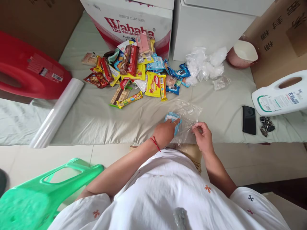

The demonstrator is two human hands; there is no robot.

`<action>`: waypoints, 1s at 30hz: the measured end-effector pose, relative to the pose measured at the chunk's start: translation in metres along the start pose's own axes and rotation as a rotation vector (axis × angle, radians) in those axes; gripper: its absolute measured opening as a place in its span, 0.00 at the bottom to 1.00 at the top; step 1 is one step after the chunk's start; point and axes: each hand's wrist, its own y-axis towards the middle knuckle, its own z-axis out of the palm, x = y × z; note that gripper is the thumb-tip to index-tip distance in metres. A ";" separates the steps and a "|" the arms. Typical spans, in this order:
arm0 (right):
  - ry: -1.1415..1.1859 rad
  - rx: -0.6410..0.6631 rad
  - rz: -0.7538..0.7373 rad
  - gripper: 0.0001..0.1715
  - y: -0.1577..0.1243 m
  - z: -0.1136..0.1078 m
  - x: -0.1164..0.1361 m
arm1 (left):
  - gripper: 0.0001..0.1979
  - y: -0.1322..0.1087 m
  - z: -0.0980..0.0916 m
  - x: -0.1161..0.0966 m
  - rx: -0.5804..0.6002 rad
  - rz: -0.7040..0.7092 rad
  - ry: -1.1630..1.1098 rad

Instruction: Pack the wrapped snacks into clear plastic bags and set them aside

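My left hand [165, 131] is closed around a small light-blue snack packet [172, 117] at the mouth of a clear plastic bag [188, 115] lying on the pale sheet [96, 118]. My right hand [202, 135] pinches the near edge of that bag between thumb and fingers. A red string circles my left wrist. Beyond the bag lies a heap of several wrapped snacks [134, 72], among them a yellow packet [153, 84] and a long yellow bar [129, 100].
A roll of clear film [57, 113] lies at left beside a red jug [28, 68]. Crumpled clear bags [205, 65], a pink bucket [242, 53], a white detergent jug [280, 95], a black phone [248, 119] and keys [266, 125] sit at right. Cardboard boxes [134, 25] stand behind; a green stool [45, 191] is near left.
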 end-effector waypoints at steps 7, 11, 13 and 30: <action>0.290 0.060 0.277 0.29 -0.010 0.022 0.020 | 0.30 0.017 -0.012 -0.001 0.031 -0.064 -0.114; 0.090 0.174 0.020 0.29 -0.010 0.044 0.038 | 0.30 0.028 -0.012 0.012 -0.012 -0.059 -0.311; -0.152 0.264 -0.106 0.28 -0.006 0.056 0.047 | 0.32 0.031 -0.008 0.020 -0.042 -0.057 -0.476; -1.094 0.505 -0.255 0.38 -0.014 0.084 0.063 | 0.32 0.037 -0.011 0.051 -0.479 -0.454 -0.646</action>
